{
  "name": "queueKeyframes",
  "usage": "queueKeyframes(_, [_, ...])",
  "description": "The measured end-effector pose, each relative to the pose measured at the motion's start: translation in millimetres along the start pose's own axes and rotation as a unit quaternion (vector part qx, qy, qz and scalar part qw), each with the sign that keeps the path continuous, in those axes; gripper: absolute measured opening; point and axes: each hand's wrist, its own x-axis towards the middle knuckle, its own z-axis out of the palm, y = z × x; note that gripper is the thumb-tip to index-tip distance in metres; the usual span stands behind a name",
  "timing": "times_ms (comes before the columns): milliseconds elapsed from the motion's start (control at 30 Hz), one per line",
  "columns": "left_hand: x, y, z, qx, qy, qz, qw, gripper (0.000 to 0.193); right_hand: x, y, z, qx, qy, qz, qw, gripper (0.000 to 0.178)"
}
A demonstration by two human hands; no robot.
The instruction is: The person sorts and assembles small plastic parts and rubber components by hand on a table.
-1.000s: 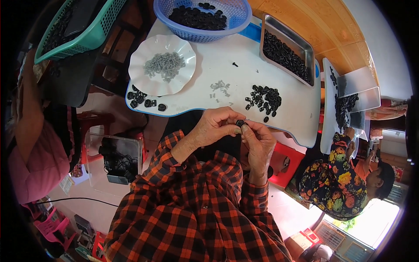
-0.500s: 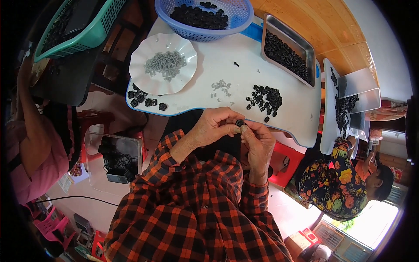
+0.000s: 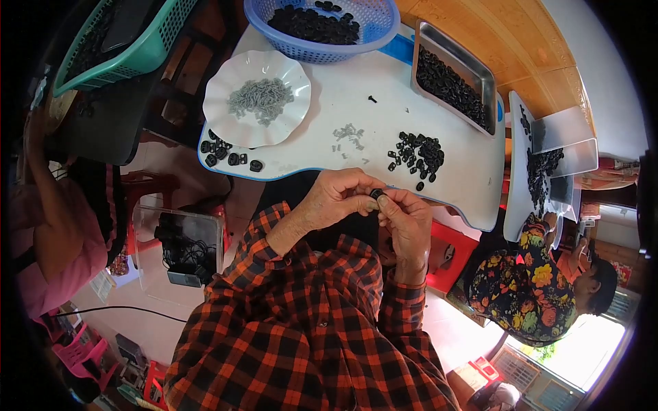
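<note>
Between the fingertips of both hands, just off the table's front edge, is a small rounded black plastic part (image 3: 376, 194) that looks like a cord lock. My left hand (image 3: 343, 195) pinches it with thumb and forefinger, and my right hand (image 3: 406, 216) grips it from the other side. The fingers partly cover it. Beyond the right hand lies a pile of small black pieces (image 3: 419, 156) on the white table (image 3: 322, 103). Small grey pieces, perhaps springs (image 3: 348, 133), are scattered in front of me. More fill the middle of a white scalloped plate (image 3: 219, 103).
Larger black parts (image 3: 233, 159) sit at the table's left corner. A blue basket (image 3: 322, 53) and a metal tray (image 3: 449, 41), both holding black parts, stand at the back. A green basket (image 3: 161, 44) is at far left. People sit on both sides.
My right hand and wrist have shifted very slightly around the black part. Both hands keep hold of it, and the things on the table stay as they were.
</note>
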Motion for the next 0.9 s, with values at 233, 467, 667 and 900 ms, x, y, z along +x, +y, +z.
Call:
queueKeyframes(233, [-0.7,-0.6,-5.5,-0.057,-0.023,-0.027,0.998,0.026,1.6,-4.8,0.3,0.001,-0.024,0.017,1.0,0.013])
queueKeyframes(467, [-2.4,5.1,-9.7,-0.102,-0.026,-0.055,0.993,0.025,4.9,-3.3,1.7,-0.016,-0.046,0.01,0.999,0.011])
queueKeyframes(667, [-3.8,7.2,-9.7,-0.078,-0.02,-0.04,0.996,0.024,7.5,0.7,2.1,0.027,-0.052,0.011,0.998,0.008])
queueKeyframes(900, [-5.5,17.0,-10.6,-0.048,-0.021,-0.04,0.998,0.023,8.1,3.1,3.1,0.052,-0.067,0.014,0.996,0.01])
